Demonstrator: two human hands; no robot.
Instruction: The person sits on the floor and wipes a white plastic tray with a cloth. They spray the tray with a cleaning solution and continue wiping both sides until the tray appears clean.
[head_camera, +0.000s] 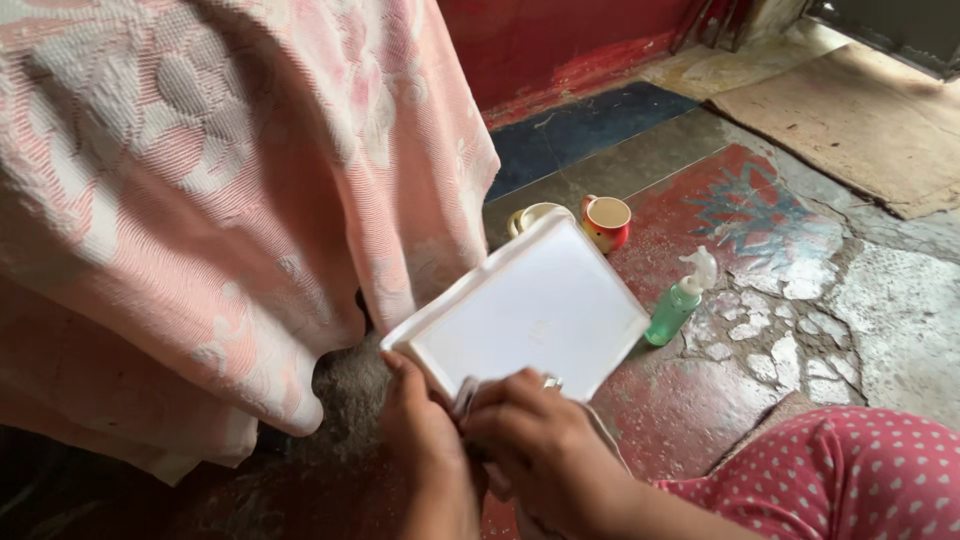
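A white rectangular tray-like lid (530, 310) with a raised rim is tilted up in front of me. My left hand (425, 435) grips its near left corner from below. My right hand (545, 445) is closed over the tray's near edge, fingers curled around a small pale thing, perhaps a cloth, pressed against it. Whatever lies under the right hand's fingers is mostly hidden.
A green spray bottle (675, 305) with a white nozzle stands on the worn red floor right of the tray. A red-and-yellow cup (607, 220) and a pale cup (530, 215) sit behind it. A pink patterned cloth (220, 200) hangs at left. My knee in dotted pink fabric (860, 470) is at lower right.
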